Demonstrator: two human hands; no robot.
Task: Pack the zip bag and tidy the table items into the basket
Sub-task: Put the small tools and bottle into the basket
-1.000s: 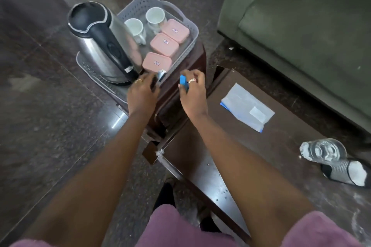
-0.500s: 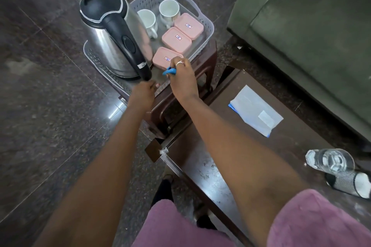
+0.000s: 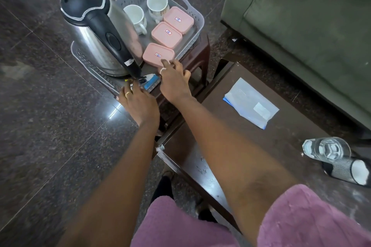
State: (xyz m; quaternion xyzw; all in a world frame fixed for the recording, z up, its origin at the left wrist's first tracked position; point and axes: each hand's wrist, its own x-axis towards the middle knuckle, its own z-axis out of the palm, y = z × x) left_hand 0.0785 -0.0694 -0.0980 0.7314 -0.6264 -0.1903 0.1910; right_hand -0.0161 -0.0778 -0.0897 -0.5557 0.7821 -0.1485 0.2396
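Both hands reach into the near end of the grey basket point(image 3: 197, 18), which stands on a dark stool beside the worktop point(image 3: 281, 136). The right hand point(image 3: 174, 84) has its fingers point(image 3: 166, 64) loosely spread, holding nothing, the forefinger tip touching the near edge of the nearest pink box point(image 3: 158, 54). The left hand point(image 3: 138, 102) lies curled at the basket's near rim; whether its fingers grip anything I cannot tell. Between the two hands, just beside the kettle point(image 3: 96, 32) base, a small blue item point(image 3: 151, 82) lies in the basket. The zip bag point(image 3: 251, 103) lies flat on the worktop, well apart from both hands.
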